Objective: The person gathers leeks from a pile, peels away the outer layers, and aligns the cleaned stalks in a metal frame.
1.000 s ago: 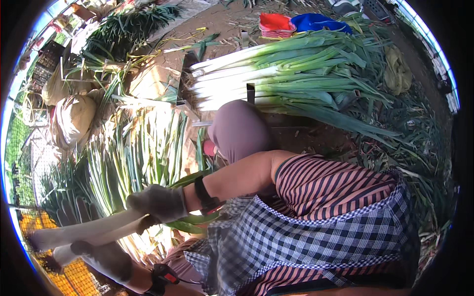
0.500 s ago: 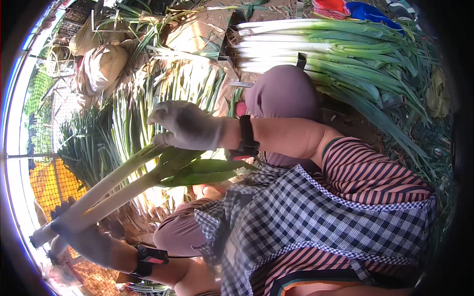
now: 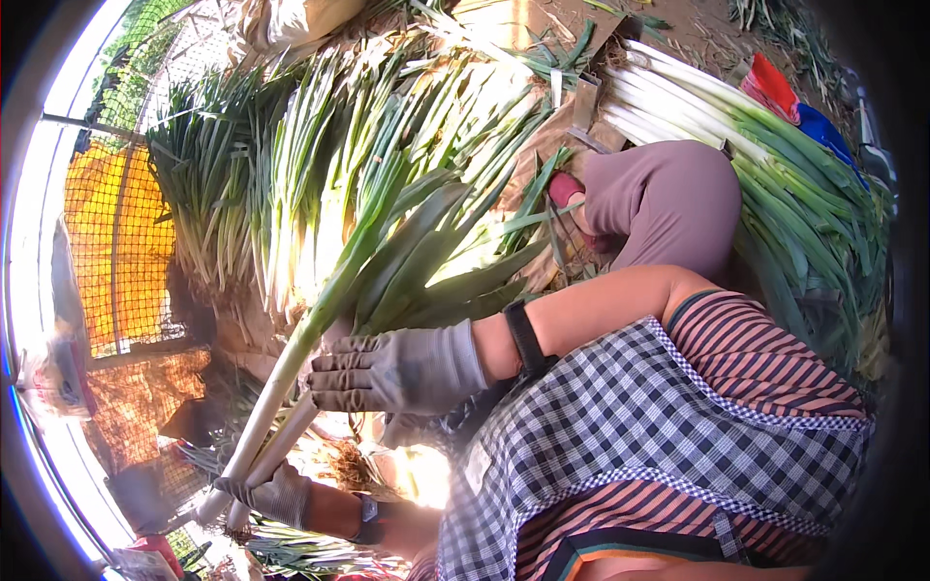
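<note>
Leeks (image 3: 320, 320) slant from lower left up to centre, over leek pile (image 3: 291, 174). Gloved right hand (image 3: 392, 368) wraps stalks mid-length; gloved left hand (image 3: 271, 494) closes round white root ends.

My right hand (image 3: 392, 370), gloved grey, grips the long leeks (image 3: 291, 368) at mid-stalk, just where white turns to green. My left hand (image 3: 276, 496), also gloved, clasps the same leeks lower down, near the root ends. Behind the leeks stands a leaning row of more cut leeks (image 3: 320, 165). Left of them, orange mesh fencing (image 3: 116, 252).
</note>
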Demonstrator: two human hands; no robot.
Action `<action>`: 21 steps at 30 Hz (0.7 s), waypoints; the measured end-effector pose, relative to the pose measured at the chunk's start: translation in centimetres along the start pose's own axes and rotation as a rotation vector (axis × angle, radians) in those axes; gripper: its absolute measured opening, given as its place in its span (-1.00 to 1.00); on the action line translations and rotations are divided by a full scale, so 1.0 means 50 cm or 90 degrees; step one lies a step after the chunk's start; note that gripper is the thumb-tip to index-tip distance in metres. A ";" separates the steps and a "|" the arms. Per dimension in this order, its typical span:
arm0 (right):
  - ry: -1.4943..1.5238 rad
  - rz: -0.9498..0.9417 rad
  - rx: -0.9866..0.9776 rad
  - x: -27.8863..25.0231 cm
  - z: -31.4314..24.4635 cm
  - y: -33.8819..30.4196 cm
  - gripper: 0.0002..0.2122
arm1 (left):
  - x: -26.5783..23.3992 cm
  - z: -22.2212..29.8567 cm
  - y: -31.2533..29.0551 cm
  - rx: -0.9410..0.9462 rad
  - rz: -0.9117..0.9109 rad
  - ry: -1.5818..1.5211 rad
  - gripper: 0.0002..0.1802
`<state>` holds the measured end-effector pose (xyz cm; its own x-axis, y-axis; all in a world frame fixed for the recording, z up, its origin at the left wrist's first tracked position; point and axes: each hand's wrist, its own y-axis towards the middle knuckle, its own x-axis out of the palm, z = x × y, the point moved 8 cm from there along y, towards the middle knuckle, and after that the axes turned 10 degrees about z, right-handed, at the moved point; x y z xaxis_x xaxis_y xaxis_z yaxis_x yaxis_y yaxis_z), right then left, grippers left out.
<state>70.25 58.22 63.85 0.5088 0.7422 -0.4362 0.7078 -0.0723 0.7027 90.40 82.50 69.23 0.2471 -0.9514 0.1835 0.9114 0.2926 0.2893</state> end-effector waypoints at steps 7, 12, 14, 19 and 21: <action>-0.020 -0.031 0.144 0.050 0.080 -0.101 -0.17 | -0.028 -0.014 -0.087 -0.072 0.171 0.005 -0.42; -0.320 -0.104 0.764 -0.209 0.372 -0.403 -0.48 | 0.029 0.050 -0.093 -0.008 0.028 -0.017 -0.54; -0.429 0.058 0.606 -0.275 0.324 -0.319 -0.47 | 0.033 0.058 -0.110 0.003 0.002 -0.051 -0.57; -0.090 0.144 0.091 -0.128 0.051 0.046 -0.24 | 0.065 0.062 -0.122 0.012 -0.176 -0.207 -0.69; 0.044 0.180 0.006 -0.005 -0.032 0.074 -0.15 | 0.085 0.055 -0.123 -0.022 -0.193 -0.265 -0.75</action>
<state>71.98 58.84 67.47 0.6517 0.7356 -0.1846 0.5479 -0.2883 0.7853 84.96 76.94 70.79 -0.1746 -0.8723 0.4567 0.9339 0.0002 0.3576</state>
